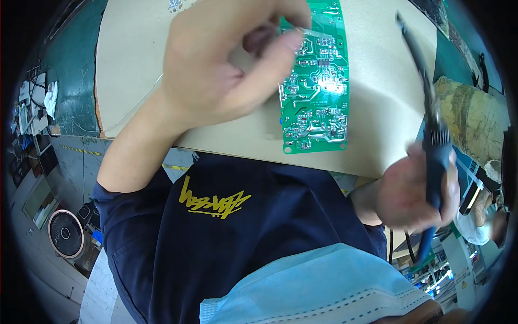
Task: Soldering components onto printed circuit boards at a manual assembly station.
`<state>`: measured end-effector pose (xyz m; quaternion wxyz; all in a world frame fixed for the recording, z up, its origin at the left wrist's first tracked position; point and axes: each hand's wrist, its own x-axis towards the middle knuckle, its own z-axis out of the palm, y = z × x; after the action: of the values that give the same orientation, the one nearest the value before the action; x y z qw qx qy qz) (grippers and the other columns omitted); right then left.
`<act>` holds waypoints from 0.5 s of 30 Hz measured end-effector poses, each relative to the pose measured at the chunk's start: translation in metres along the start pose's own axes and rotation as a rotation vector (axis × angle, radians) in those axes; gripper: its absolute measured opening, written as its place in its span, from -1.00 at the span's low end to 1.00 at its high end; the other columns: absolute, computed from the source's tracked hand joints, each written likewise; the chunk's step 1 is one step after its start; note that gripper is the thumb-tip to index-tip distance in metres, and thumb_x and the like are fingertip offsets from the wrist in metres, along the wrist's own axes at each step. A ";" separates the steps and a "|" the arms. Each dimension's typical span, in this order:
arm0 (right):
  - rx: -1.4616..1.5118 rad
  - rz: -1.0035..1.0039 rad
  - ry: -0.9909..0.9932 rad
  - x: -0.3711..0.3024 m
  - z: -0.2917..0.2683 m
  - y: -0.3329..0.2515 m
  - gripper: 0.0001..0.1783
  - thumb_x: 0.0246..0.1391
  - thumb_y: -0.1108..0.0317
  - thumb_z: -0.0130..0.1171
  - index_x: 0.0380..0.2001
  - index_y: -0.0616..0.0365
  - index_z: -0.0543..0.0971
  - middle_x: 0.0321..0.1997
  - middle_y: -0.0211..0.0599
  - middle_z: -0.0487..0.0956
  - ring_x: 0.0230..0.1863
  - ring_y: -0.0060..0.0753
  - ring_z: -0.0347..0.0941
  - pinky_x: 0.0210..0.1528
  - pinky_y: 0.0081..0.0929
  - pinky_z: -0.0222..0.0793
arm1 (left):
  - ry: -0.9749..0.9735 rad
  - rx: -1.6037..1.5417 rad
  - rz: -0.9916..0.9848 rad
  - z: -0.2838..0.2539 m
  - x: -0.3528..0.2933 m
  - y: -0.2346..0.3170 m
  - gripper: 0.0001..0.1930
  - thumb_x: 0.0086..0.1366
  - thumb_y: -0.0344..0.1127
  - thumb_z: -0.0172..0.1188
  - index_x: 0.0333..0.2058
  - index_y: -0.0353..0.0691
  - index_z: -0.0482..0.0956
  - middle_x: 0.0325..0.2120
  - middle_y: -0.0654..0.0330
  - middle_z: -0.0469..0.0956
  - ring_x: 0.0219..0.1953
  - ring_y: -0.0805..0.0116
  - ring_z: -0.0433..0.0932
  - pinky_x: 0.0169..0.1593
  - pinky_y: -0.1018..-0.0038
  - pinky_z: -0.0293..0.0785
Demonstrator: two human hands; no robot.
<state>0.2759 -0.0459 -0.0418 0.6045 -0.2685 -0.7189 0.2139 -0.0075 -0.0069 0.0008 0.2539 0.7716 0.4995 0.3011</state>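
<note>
A green circuit board (313, 102) lies on the tan work surface, its face covered with small parts and shiny solder joints. Over its left edge is my left hand (226, 65), thumb and index finger pinched together. A short, pale, blurred length of solder wire (317, 34) shows at those fingertips, above the board. My right hand (415, 191), to the right of the board, is wrapped around the dark handle of a soldering iron (431, 129). The iron's metal tip points up and away, apart from the board.
A thin strand of wire (141, 101) runs across the tan sheet (132, 48) beside my left forearm. Small silvery bits (175, 5) lie at the far edge. A stained yellowish object (467, 119) is at the right. A fan (66, 233) stands lower left; another person (475, 224) is at far right.
</note>
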 end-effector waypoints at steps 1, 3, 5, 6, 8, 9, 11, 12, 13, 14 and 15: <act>-0.003 -0.005 0.011 -0.001 0.002 0.003 -0.50 0.42 -0.03 -0.28 0.11 0.13 0.40 -0.35 -0.05 0.61 -0.28 0.01 0.54 -0.09 0.10 0.36 | -0.004 0.006 0.010 0.007 0.000 0.004 -0.87 0.12 -0.58 0.30 -0.33 -0.32 0.57 -0.58 0.25 0.43 -0.56 0.40 0.35 -0.33 0.49 0.36; 0.084 0.193 -0.173 -0.003 0.013 0.007 -0.52 0.36 0.07 0.01 0.14 0.21 0.43 -0.08 0.07 0.58 -0.16 -0.10 0.60 -0.12 -0.10 0.53 | 0.397 -0.374 -0.145 0.030 -0.005 0.018 -0.89 0.18 -0.59 0.22 -0.29 -0.32 0.55 -0.57 0.22 0.42 -0.51 0.44 0.35 -0.31 0.53 0.35; 0.056 0.168 -0.234 -0.003 0.023 0.014 -0.50 0.35 0.10 0.06 0.17 0.23 0.41 0.01 0.15 0.55 -0.08 -0.05 0.59 -0.07 -0.15 0.53 | 0.604 -0.541 -0.216 0.030 -0.008 0.015 -0.89 0.21 -0.60 0.18 -0.27 -0.32 0.55 -0.56 0.20 0.42 -0.49 0.45 0.35 -0.30 0.55 0.35; -0.003 0.158 -0.304 -0.002 0.025 0.014 -0.48 0.33 0.13 0.11 0.20 0.26 0.39 0.10 0.23 0.53 0.00 0.01 0.59 -0.01 -0.20 0.53 | 0.579 -0.458 -0.303 0.021 -0.007 -0.001 -0.90 0.24 -0.51 0.20 -0.26 -0.34 0.55 -0.53 0.14 0.46 -0.44 0.40 0.41 -0.27 0.52 0.37; -0.010 0.167 -0.276 -0.001 0.032 0.011 -0.48 0.33 0.11 0.11 0.19 0.25 0.40 0.09 0.23 0.53 0.01 0.01 0.59 0.00 -0.21 0.52 | 0.531 -0.282 -0.475 0.005 -0.003 -0.022 -0.79 0.28 -0.32 0.23 -0.23 -0.37 0.57 -0.47 0.02 0.54 -0.33 0.29 0.53 -0.20 0.46 0.43; -0.012 0.178 -0.258 0.000 0.035 0.009 -0.47 0.33 0.10 0.11 0.19 0.25 0.41 0.08 0.23 0.54 0.02 0.01 0.59 0.02 -0.23 0.52 | 0.531 -0.274 -0.469 0.002 -0.007 -0.020 -0.79 0.28 -0.32 0.23 -0.23 -0.37 0.57 -0.47 0.02 0.54 -0.33 0.29 0.53 -0.20 0.46 0.43; -0.005 0.183 -0.234 0.002 0.035 0.006 -0.47 0.33 0.08 0.11 0.18 0.24 0.42 0.07 0.24 0.54 0.04 0.01 0.58 0.03 -0.24 0.51 | 0.247 -0.216 -0.398 -0.004 -0.017 -0.006 -0.56 0.31 -0.05 0.24 -0.02 -0.27 0.48 -0.41 0.14 0.55 -0.30 0.24 0.54 -0.18 0.37 0.42; 0.018 0.218 -0.278 0.003 0.033 0.002 -0.48 0.33 0.09 0.11 0.18 0.25 0.42 0.07 0.23 0.55 0.05 0.01 0.58 0.04 -0.24 0.51 | 0.107 -0.184 -0.365 -0.007 -0.020 -0.001 -0.45 0.33 0.08 0.25 0.09 -0.21 0.44 -0.37 0.20 0.56 -0.29 0.22 0.55 -0.17 0.33 0.41; 0.041 0.252 -0.323 0.004 0.031 -0.002 -0.48 0.33 0.09 0.11 0.17 0.26 0.42 0.07 0.23 0.55 0.05 0.01 0.57 0.05 -0.24 0.50 | 0.108 -0.171 -0.366 -0.009 -0.020 0.001 -0.45 0.33 0.08 0.25 0.09 -0.21 0.44 -0.37 0.20 0.56 -0.29 0.22 0.55 -0.17 0.33 0.41; 0.066 0.287 -0.368 0.004 0.029 -0.004 -0.48 0.33 0.10 0.11 0.16 0.27 0.42 0.06 0.23 0.55 0.06 0.01 0.57 0.06 -0.25 0.50 | 0.040 -0.047 -0.241 -0.010 -0.019 0.001 -0.42 0.31 0.09 0.26 0.10 -0.23 0.43 -0.39 0.15 0.54 -0.29 0.22 0.55 -0.18 0.34 0.41; 0.076 0.284 -0.362 0.004 0.026 -0.003 -0.48 0.33 0.10 0.11 0.16 0.27 0.42 0.06 0.23 0.55 0.06 0.01 0.57 0.06 -0.25 0.50 | -0.031 0.076 -0.117 -0.011 -0.018 0.001 -0.40 0.30 0.10 0.26 0.10 -0.25 0.43 -0.41 0.10 0.52 -0.30 0.23 0.55 -0.19 0.36 0.42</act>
<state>0.2495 -0.0449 -0.0414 0.4390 -0.3012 -0.7621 0.3685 -0.0209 -0.0233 0.0051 0.2495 0.7546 0.5510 0.2546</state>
